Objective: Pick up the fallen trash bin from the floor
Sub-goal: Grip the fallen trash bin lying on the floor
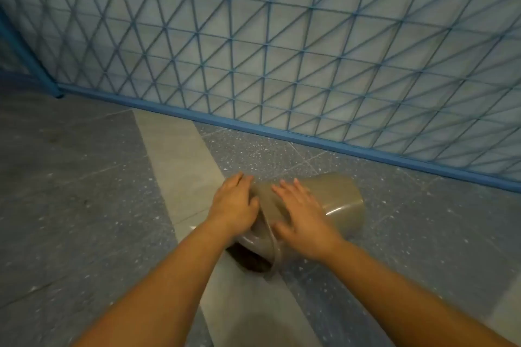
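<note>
Speckled grey terrazzo flooring (pixel 84 177) fills the lower part of the view, crossed by a paler, smooth diagonal stripe (pixel 180 155). Behind it stands a blue metal fence (pixel 282 51) of thin wire in a triangular lattice, set on a thicker blue bottom rail.

The trash bin (pixel 335 200) lies on its side on the floor, on the near side of the fence rail and apart from it. It is a tapered round vessel of smooth, glossy olive-brown plastic with a bright highlight along its curved wall. Its closed base points toward the fence; its wider open mouth (pixel 251 259) points toward the person and rests over the pale stripe. The mouth interior reads as dark; any contents cannot be determined.

The left hand (pixel 234 205) rests on the bin's left flank near the rim, fingers close together and curved over the wall, thumb toward the top surface. The grip is partial; the hand is not closed around the bin.

The right hand (pixel 304 217) lies palm-down on the bin's upper surface, just right of the left hand, fingers extended and slightly spread, thumb held away from them. Whether the palm presses fully on the plastic cannot be determined. Both forearms are bare.
</note>
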`<action>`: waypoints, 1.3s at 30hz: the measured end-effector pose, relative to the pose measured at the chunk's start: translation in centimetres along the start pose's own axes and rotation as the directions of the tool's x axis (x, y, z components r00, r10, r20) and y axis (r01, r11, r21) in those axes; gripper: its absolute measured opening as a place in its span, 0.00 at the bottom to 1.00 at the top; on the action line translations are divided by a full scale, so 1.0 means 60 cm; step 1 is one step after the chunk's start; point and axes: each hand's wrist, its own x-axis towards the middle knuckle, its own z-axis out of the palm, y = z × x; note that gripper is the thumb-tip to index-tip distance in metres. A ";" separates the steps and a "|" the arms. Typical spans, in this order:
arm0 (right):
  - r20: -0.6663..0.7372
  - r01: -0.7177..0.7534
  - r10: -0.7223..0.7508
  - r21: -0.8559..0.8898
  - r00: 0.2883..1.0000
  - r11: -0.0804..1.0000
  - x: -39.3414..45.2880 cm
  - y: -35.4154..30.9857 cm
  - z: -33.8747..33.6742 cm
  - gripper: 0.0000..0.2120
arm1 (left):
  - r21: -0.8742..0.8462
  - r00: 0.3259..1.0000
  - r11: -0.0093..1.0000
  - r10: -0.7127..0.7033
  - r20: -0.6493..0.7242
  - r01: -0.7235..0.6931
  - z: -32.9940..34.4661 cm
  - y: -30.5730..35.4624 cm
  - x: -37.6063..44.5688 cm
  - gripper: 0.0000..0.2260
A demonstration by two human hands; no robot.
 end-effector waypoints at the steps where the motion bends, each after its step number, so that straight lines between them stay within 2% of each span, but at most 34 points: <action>1: 0.024 -0.011 0.011 -0.008 1.000 1.000 -0.005 -0.001 0.008 0.33 | 0.004 1.000 1.000 -0.014 0.003 0.014 0.005 -0.001 -0.001 0.26; 4: 0.094 -0.012 0.018 -0.062 0.995 0.998 -0.017 0.013 0.046 0.36 | 0.043 1.000 0.999 -0.014 -0.006 0.014 0.039 -0.006 -0.003 0.26; 8: 0.093 0.005 0.004 -0.090 0.996 0.996 -0.025 0.030 0.078 0.40 | 0.123 1.000 0.992 0.013 -0.001 -0.013 0.070 -0.013 -0.004 0.27; 11: 0.097 0.006 0.003 -0.089 0.995 0.996 -0.030 0.033 0.096 0.43 | 0.109 1.000 0.994 0.003 -0.006 -0.002 0.081 -0.017 -0.002 0.26; 21: 0.077 -0.017 0.018 -0.015 0.997 1.000 -0.033 0.031 0.119 0.44 | 0.056 0.998 0.997 -0.053 0.014 0.053 0.092 -0.008 0.001 0.28; 26: -0.002 -0.086 0.088 0.226 0.996 0.970 -0.041 0.023 0.112 0.36 | 0.019 0.992 0.993 -0.117 0.042 0.116 0.093 0.008 0.005 0.28; 32: -0.086 -0.206 0.276 0.467 0.957 0.860 -0.039 -0.007 0.109 0.25 | -0.046 0.990 0.989 -0.141 0.027 0.142 0.087 0.016 0.002 0.27; 36: -0.196 -0.181 0.340 0.556 0.920 0.811 -0.032 -0.017 0.100 0.12 | -0.040 0.982 0.983 -0.176 0.064 0.179 0.082 0.016 0.002 0.27; 39: -0.244 -0.186 0.377 0.563 0.893 0.805 -0.025 -0.017 0.077 0.08 | -0.033 0.984 0.984 -0.172 0.037 0.173 0.073 0.026 0.005 0.25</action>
